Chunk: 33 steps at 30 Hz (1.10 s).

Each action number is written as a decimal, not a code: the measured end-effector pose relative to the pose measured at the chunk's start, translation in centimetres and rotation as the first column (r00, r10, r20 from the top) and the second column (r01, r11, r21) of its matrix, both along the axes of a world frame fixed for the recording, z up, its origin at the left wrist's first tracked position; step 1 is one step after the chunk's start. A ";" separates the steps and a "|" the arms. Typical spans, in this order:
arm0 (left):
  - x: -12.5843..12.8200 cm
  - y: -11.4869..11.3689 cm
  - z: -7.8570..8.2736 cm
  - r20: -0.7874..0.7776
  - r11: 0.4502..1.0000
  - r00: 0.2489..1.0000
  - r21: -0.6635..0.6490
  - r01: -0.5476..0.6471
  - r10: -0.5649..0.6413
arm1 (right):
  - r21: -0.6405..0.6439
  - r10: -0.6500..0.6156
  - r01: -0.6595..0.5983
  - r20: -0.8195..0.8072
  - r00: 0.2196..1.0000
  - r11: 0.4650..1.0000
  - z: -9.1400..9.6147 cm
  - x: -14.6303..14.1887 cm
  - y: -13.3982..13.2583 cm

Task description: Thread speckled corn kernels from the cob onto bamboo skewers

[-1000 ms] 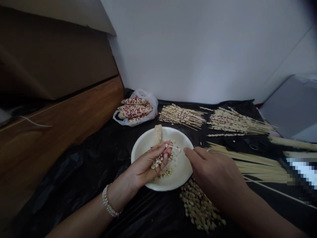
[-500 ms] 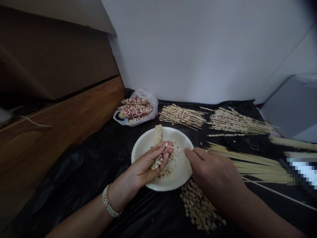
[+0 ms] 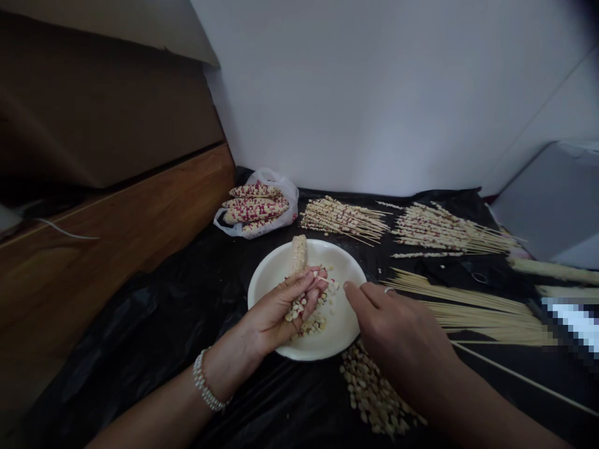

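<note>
My left hand (image 3: 285, 310) is cupped over a white bowl (image 3: 262, 277), holding loose corn kernels (image 3: 296, 308) in its palm. Its thumb and fingers pinch at the tip of a thin wooden skewer (image 3: 515, 374). A few kernels are threaded near that tip. My right hand (image 3: 390, 318) is closed around the skewer, whose long tail sticks out behind it to the lower right. In the bowl lie more loose kernels (image 3: 314, 324) and a corn cob (image 3: 299, 252) leaning on the far rim.
Speckled corn cobs (image 3: 257, 206) sit in a plastic bag (image 3: 291, 196) at the back. Two piles of filled skewers (image 3: 341, 218) lie beyond the bowl, with bare skewers (image 3: 486, 318) at right. Loose kernels (image 3: 374, 393) cover part of the black plastic sheet (image 3: 163, 330) under my right hand.
My right hand has shifted slightly left toward my left hand, and the skewer's tail moved with it. My left hand stays almost in place.
</note>
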<state>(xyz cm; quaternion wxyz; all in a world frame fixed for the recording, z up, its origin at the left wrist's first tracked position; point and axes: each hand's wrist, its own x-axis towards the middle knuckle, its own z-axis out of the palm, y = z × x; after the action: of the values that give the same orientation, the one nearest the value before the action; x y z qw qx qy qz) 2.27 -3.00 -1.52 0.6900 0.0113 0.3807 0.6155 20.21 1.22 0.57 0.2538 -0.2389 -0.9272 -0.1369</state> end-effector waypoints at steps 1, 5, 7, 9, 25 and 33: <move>0.0 0.0 0.0 0.000 1.000 1.000 0.000 0.005 -0.005 | 0.010 0.011 -0.011 -0.009 1.000 1.000 -0.1 -0.1 0.0; 0.1 0.0 -0.2 -0.014 1.000 1.000 -0.005 0.002 -0.002 | 0.020 0.031 -0.031 -0.009 0.999 0.999 -0.6 -0.4 0.0; 0.1 0.0 -0.2 -0.015 1.000 1.000 -0.022 -0.011 0.010 | 0.006 0.026 -0.026 -0.001 1.000 1.000 -0.7 -0.4 0.1; 0.2 0.0 -0.2 -0.016 0.999 1.000 -0.041 -0.026 0.025 | 0.002 0.023 -0.023 -0.001 1.000 1.000 -0.7 -0.3 0.1; 0.3 -0.2 -0.9 -0.208 1.000 0.978 0.015 -0.003 0.006 | -0.041 -0.036 0.034 -0.045 0.998 0.999 -2.1 -0.9 -0.5; 0.2 -0.1 -0.8 -0.193 0.999 0.980 -0.007 0.042 -0.042 | -0.029 0.010 -0.012 -0.045 0.999 1.000 -2.2 -1.0 -0.4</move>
<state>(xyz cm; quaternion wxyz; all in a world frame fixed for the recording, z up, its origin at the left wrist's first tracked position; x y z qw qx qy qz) 2.48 -3.06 -2.31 0.6627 0.0779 0.4463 0.5964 19.21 0.85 -1.68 0.2716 -0.2405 -0.9245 -0.1165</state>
